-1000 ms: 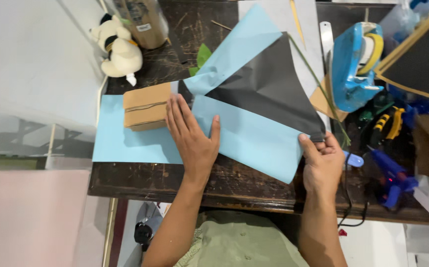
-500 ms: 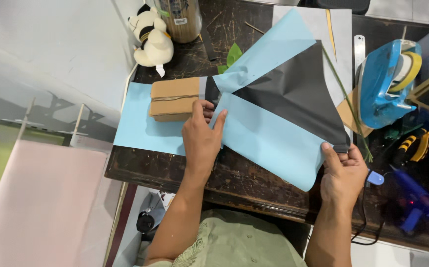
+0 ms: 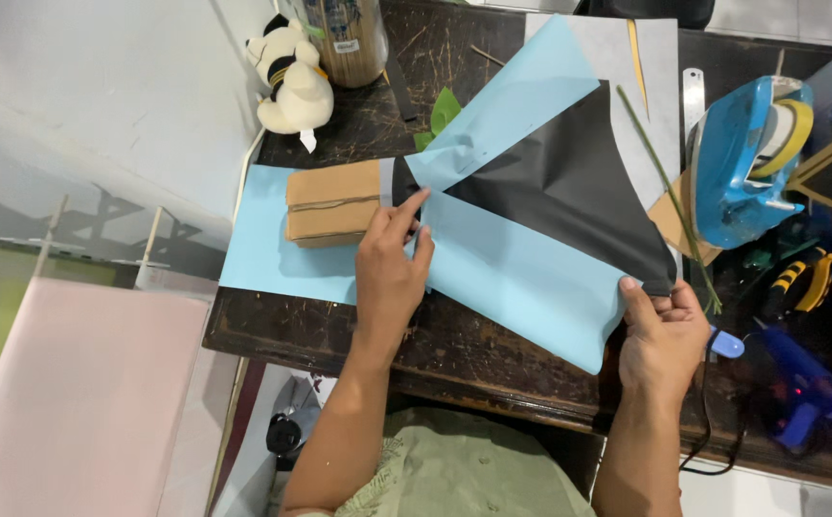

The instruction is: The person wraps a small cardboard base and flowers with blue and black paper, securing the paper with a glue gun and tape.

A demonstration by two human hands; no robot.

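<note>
Left hand (image 3: 392, 273) slid right, off brown box (image 3: 332, 202).

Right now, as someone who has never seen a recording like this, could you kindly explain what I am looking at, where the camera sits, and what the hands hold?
There is no machine here: a person works with two bare hands, and the one picture comes from a camera worn on their head, looking down at a dark wooden table.

The left hand presses its fingers on light blue paper beside a small brown cardboard box. The right hand pinches the corner where the blue paper meets a black sheet lying folded over it.

Around them lie a small plush toy, a jar, a green leaf, a thin green stem, a blue tape dispenser and a blue glue gun.
</note>
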